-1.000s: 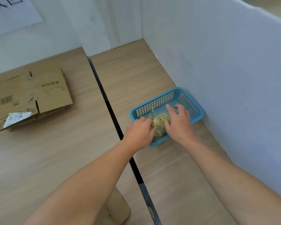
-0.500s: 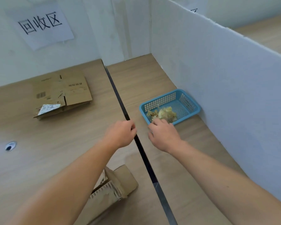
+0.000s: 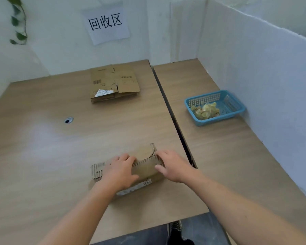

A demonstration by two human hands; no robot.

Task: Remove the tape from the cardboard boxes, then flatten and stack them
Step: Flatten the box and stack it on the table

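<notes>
A small brown cardboard box with torn corrugated edges lies near the front of the left table. My left hand lies over its left half, fingers curled onto the top edge. My right hand holds its right end, with the thumb on the front face and the fingers over the upper edge. A white label strip shows along the box's front bottom. A stack of flattened cardboard boxes lies at the back of the table. Crumpled yellowish tape fills a blue plastic basket on the right table.
A dark gap runs between the two wooden tables. A white partition stands along the right side, just behind the basket. A cable hole is in the left table. A paper sign hangs on the back wall. A shoe shows below the table edge.
Both hands left the blue basket, where the tape stays, and moved back and left to the small box at the table's front. The view pulled back and lifted.
</notes>
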